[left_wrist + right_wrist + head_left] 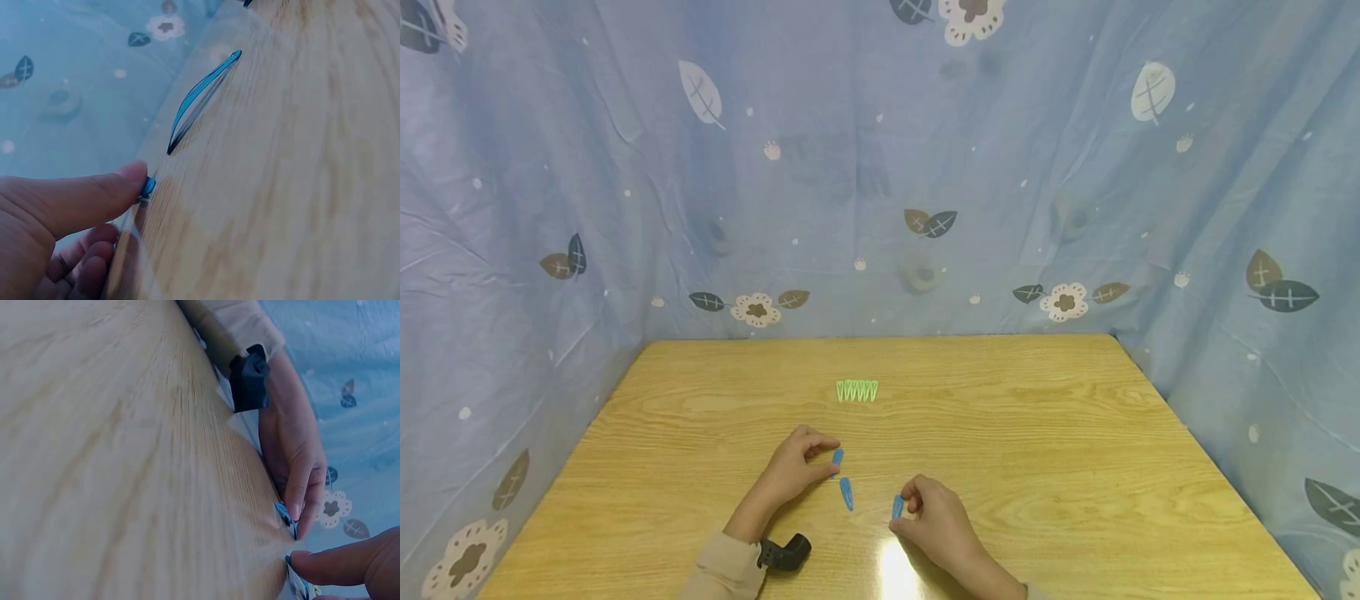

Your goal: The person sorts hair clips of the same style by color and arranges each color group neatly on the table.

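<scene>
My left hand (797,467) pinches a blue snap hair clip (837,457) between thumb and fingers at the tabletop. In the left wrist view the thumb covers most of that clip, leaving a small blue end (149,186) showing. Just below it, a loose blue clip (847,493) lies on the wood between the hands, nearer the left one. To the right, my right hand (942,525) holds another blue hair clip (897,506) upright in the head view, thumb at its lower end and a finger at its upper end. Both hands stay low over the table.
Farther back on the wooden table (1037,417), several light green hair clips (857,391) lie side by side in a row. A black wrist camera (786,552) sits on the left wrist. A blue patterned curtain (850,167) surrounds the table's back and sides.
</scene>
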A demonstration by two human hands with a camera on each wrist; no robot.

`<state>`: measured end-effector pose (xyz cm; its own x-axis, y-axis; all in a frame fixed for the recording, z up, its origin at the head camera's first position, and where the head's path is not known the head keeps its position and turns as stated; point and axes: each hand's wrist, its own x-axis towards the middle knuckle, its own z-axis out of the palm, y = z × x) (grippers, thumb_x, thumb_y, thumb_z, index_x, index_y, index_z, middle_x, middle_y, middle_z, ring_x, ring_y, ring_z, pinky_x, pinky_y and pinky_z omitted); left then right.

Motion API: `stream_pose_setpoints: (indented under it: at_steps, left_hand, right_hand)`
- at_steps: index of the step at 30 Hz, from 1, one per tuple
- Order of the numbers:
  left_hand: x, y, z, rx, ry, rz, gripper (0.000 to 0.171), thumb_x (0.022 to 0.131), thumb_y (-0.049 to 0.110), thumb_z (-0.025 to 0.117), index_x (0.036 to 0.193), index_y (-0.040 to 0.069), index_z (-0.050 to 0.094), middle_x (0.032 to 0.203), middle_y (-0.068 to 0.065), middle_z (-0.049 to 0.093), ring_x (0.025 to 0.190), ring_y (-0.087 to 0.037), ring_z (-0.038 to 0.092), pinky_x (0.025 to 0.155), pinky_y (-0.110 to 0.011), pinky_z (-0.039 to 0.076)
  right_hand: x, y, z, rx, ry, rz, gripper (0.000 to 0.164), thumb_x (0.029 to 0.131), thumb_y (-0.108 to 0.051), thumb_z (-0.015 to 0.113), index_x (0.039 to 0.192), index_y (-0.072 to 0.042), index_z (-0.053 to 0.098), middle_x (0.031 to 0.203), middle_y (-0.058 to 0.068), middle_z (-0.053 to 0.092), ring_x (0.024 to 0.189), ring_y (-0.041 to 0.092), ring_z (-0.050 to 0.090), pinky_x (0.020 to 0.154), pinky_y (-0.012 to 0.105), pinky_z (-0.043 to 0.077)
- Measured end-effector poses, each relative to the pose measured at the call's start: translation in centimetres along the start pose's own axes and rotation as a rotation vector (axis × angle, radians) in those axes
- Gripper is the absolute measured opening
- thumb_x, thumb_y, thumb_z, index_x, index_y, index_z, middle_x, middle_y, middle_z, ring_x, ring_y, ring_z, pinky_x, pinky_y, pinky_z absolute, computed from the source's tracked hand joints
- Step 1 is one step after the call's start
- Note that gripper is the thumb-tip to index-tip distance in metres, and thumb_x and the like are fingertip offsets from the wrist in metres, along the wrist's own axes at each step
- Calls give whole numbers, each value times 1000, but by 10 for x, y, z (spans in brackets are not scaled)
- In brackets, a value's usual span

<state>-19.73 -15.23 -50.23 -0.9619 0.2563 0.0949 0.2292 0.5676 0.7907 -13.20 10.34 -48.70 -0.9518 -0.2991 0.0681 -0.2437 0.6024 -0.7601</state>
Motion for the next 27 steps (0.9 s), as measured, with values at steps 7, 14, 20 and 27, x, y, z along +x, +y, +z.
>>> stream_pose_setpoints:
  at_steps: [7,14,20,27]
  left_hand:
    - [1,1,-1,-4,-4,-32,25,82,22,75,106,20,68,102,5,53,100,-13,52,92,-37,47]
    - [1,4,0,8,-13,-42,24,82,21,75,104,16,67,102,1,53,98,-17,51,89,-38,47]
    - [1,10,0,35,-14,-84,22,81,19,76,98,13,64,99,-1,51,91,-17,46,81,-33,44]
    - [4,17,2,46,14,-117,16,79,16,77,79,12,61,91,-1,49,85,-17,45,77,-32,42]
  right_hand:
    - [1,-1,-1,-53,-13,-29,31,74,-13,78,96,-1,61,75,-3,49,65,5,41,57,16,40]
    - [4,-4,-6,-39,-64,-34,29,72,-5,77,95,-2,59,74,-2,48,65,6,41,57,17,40]
    - [4,-5,-8,-20,-86,-18,30,72,-3,76,95,-1,58,75,-2,48,65,7,42,57,17,40]
    - [3,-7,-9,14,-66,-24,25,74,2,72,94,3,57,75,0,52,64,6,46,57,15,44]
